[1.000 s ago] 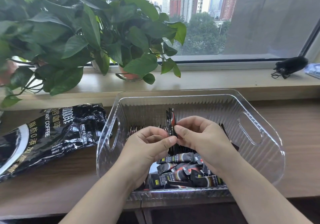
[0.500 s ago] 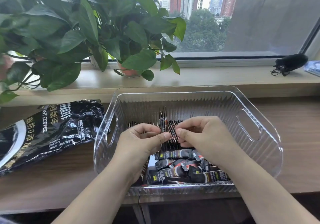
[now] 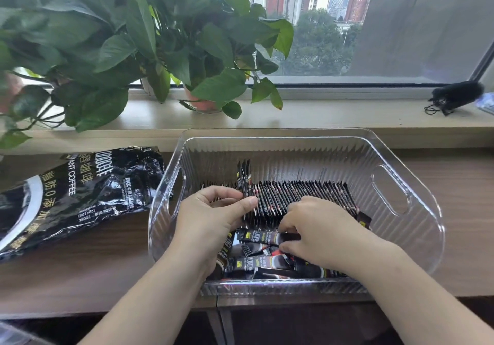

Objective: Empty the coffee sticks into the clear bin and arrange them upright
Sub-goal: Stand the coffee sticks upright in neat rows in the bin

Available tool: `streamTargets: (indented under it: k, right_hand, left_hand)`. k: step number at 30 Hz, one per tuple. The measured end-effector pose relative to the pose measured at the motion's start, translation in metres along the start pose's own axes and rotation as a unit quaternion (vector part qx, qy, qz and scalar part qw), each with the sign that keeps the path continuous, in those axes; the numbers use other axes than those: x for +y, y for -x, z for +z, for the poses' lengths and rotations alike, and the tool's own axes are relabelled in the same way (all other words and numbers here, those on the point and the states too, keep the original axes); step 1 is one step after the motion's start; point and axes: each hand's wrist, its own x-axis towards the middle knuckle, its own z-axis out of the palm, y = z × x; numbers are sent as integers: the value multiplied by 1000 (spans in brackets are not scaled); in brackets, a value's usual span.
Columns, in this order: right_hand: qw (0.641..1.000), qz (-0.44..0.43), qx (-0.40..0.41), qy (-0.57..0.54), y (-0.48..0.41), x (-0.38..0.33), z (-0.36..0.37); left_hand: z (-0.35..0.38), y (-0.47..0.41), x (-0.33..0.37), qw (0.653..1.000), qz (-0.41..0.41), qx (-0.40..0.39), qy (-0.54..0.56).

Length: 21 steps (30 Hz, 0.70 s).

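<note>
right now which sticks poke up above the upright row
The few sticks the left hand holds near the row's left end: their tops rise above the upright row.

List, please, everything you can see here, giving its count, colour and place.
clear bin: one, transparent, mid-table
upright coffee sticks: dense row, uncountable, black, bin's far half
raised coffee sticks: about three, black, above the row's left end
flat coffee sticks: loose pile, black, bin's near side
coffee bag: one, black with white print, on the table left of the bin
potted plants: several, green, windowsill at left
fuzzy object: one, black, windowsill at right
table: one, brown wood, under the bin
left hand: one, inside the bin, pinches the raised coffee sticks
right hand: one, inside the bin, pinches a flat stick's end
</note>
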Motion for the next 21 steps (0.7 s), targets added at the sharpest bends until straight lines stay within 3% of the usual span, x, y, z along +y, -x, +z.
streamTargets:
  k: [7, 16, 19, 21]
  right_hand:
    - [1000, -1, 18, -4, 12, -2, -9]
    - [987, 68, 81, -122, 37, 3, -20]
    - [984, 62, 66, -151, 36, -2, -12]
    - [977, 56, 110, -175, 37, -2, -11]
  left_hand:
    - [-1, 1, 2, 1000, 0, 2, -2]
    - [-1, 0, 0, 1000, 0, -9, -3]
    - [-2, 0, 1, 999, -14, -25, 27]
    - [-1, 1, 2, 998, -22, -35, 47]
